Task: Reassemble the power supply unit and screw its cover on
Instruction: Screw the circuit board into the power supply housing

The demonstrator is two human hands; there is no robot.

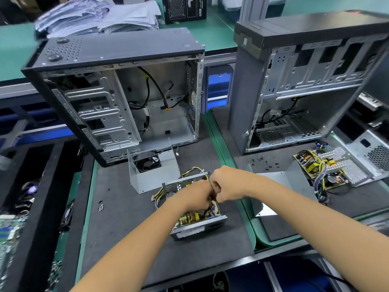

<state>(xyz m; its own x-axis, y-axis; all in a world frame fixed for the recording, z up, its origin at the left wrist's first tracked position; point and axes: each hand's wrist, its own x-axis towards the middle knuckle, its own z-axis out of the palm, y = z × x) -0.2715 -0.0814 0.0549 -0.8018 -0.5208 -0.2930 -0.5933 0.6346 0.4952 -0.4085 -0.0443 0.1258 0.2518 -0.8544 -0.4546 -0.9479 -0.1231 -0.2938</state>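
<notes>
A: Head view first. Where does the job stand?

B: Early, I'd judge. The power supply unit (197, 216) lies open on the dark mat (117, 224) near the front of the bench (221, 41), its circuit board and yellow-and-black wiring exposed. Its cover (153, 173), the bent grey shell with the fan in it, stands apart just behind, not yet fitted.

A: And the hands?

B: Both are over the open unit, knuckles nearly touching. The left hand (196, 196) has its fingers curled down into the wiring; the right hand (226, 185) is curled too, fist-like. What either grip holds is hidden, so I can't tell, though a cable is likely.

A: What's left, then?

B: Tucking in the wires, setting the cover on, driving the screws. A few loose screws (101, 207) lie on the mat to the left.

A: The surroundings?

B: A workshop bench with a green top and dark mats. Two open computer cases stand behind: a black case (117, 91) on the left, a grey case (294, 91) on the right. A second dismantled supply (328, 171) sits at the right with more small screws (265, 163) nearby, and a stack of papers (94, 15) at the back.
</notes>
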